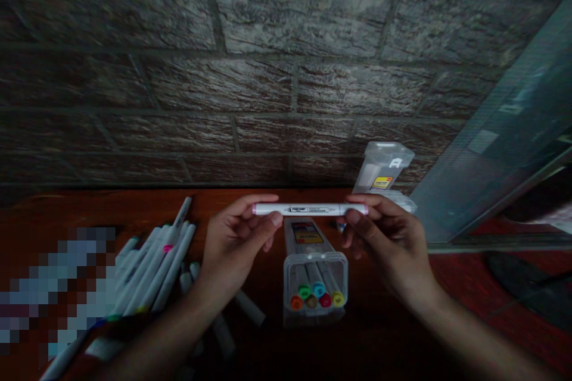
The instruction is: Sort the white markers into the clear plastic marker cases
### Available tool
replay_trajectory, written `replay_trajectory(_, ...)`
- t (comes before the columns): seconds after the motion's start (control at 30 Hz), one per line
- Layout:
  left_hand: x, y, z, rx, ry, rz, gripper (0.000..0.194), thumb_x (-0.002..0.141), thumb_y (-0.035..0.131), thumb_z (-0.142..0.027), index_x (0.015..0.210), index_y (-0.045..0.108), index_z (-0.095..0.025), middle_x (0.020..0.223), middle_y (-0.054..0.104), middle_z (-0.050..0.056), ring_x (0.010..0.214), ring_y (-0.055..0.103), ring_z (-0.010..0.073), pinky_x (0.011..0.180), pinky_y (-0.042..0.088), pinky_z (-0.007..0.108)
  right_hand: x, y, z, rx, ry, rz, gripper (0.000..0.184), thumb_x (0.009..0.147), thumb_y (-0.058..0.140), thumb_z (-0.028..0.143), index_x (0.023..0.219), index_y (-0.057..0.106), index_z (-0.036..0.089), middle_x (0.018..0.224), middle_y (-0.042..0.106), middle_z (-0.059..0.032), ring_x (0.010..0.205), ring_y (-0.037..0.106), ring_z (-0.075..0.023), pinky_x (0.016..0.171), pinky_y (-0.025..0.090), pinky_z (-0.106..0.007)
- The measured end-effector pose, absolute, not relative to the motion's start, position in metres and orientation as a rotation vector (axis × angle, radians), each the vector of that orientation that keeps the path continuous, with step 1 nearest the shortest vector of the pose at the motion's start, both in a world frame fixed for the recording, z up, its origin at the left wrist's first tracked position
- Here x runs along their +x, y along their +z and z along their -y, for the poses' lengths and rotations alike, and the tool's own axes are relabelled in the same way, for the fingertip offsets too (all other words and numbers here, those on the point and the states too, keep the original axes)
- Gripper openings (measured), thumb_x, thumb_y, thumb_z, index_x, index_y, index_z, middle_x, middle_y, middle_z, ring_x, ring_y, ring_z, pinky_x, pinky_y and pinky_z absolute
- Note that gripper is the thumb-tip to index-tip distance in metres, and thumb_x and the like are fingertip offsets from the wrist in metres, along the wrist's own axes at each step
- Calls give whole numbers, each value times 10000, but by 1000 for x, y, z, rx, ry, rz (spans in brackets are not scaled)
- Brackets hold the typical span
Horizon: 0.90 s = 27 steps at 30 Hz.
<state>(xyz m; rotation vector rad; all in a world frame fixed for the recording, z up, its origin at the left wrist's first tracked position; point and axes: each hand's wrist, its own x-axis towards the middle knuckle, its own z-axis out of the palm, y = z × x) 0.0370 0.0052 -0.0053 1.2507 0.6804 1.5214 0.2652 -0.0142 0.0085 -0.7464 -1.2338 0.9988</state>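
A white marker point(311, 209) with pinkish ends and black print is held level between my two hands. My left hand point(243, 232) pinches its left end between thumb and fingers. At the other end, my right hand point(379, 235) grips it the same way. Below the marker lies a clear plastic case point(315, 261) with its open end towards me. Several markers with orange, green, blue, brown, red and yellow ends show inside it. To the left of my left hand, a pile of white markers point(152, 262) lies on the wooden table; my forearm hides some of them.
Behind the right hand stands another clear case point(379, 166). A textured brick wall point(295, 83) rises at the table's back edge. On the right are a grey panel point(478, 131) and a red floor point(473, 286). Loose markers point(250, 308) lie near my left forearm.
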Motion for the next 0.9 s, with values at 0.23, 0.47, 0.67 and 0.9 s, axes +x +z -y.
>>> replay_trajectory(0.23,40,-4,-5,1313,1508,-738,135,856,821,-171,984,797,-207,610,660,-51,466,544,38,440,450,103,264,8,14,-757,987,1246,205,840,859,197,1021,763,213,661,752,12,486,661,-98,396,510,-136)
replay_trajectory(0.47,39,0,-4,1345,1515,-751,140,831,839,-164,953,777,-194,597,667,-54,467,578,53,442,476,113,263,9,12,-812,922,1283,188,826,860,200,980,756,227,648,752,18,480,672,-110,392,501,-152)
replay_trajectory(0.67,38,2,-8,1259,1555,-684,153,820,865,-191,956,795,-197,638,673,-41,489,546,45,460,444,123,267,5,6,-909,645,1413,188,755,894,199,908,789,229,772,772,-11,651,688,-128,583,554,-213)
replay_trajectory(0.9,29,42,-19,1381,1626,-586,167,876,837,-252,1039,828,-215,681,664,-29,556,527,61,525,439,164,256,27,-16,-939,829,1676,218,858,828,391,970,807,206,920,825,-61,772,738,-195,689,574,-302)
